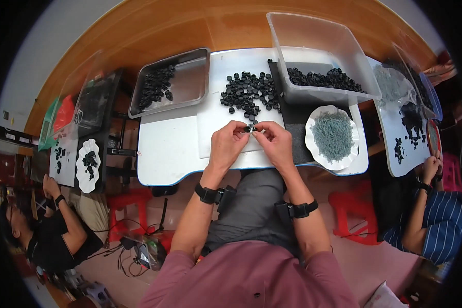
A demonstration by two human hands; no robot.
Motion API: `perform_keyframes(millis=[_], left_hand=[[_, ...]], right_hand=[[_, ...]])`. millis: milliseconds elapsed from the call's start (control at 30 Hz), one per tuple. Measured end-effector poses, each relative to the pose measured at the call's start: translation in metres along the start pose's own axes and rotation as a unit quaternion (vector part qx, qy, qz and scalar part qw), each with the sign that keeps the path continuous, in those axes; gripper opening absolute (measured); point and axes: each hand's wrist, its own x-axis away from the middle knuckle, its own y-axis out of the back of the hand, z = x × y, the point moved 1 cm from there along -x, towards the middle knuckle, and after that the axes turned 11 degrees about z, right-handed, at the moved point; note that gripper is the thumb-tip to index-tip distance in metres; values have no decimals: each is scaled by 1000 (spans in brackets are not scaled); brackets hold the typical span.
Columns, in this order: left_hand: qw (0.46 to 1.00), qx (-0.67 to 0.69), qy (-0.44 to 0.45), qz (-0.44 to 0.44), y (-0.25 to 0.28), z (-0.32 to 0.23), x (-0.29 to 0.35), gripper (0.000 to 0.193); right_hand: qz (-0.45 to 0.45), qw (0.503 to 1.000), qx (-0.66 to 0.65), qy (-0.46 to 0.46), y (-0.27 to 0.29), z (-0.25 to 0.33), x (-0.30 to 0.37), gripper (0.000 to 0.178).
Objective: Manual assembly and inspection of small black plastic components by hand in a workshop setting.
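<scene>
My left hand [228, 145] and my right hand [276, 146] meet over the near part of the white board. Both are closed, thumbs and fingertips pinching a small black cap [249, 129] between them; a pale bit shows at it, too small to make out. Just beyond the fingertips spreads a loose heap of round black caps [247, 91]. To the right of my right hand, a white scalloped plate [310, 128] holds a mound of thin grey-green strip-like pieces [332, 136].
A clear plastic bin [318, 41] with black caps stands at the back right, on a dark mat [294, 134]. A metal tray [204, 77] with black parts [156, 84] lies at the back left. Co-workers sit at tables on both sides; red stools [353, 210] stand below.
</scene>
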Motion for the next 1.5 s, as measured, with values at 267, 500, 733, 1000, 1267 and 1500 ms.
perform_keyframes(millis=[267, 500, 733, 1000, 1267, 1500], left_hand=[[1000, 12, -23, -1, -6, 7, 4, 24], [999, 50, 0, 13, -5, 11, 3, 26], [998, 59, -19, 14, -6, 15, 5, 29], [994, 100, 3, 38, -4, 15, 4, 27], [990, 134, 21, 47, 0, 16, 3, 27], [991, 125, 26, 36, 0, 16, 3, 25]], right_hand=[[8, 999, 38, -2, 1, 3, -1, 19], [18, 999, 43, -2, 1, 1, -1, 19], [34, 998, 45, -3, 1, 7, -1, 20], [30, 999, 36, 5, -1, 0, 0, 20], [11, 995, -78, -54, 1, -8, 2, 19], [22, 998, -44, -32, 2, -4, 2, 20]])
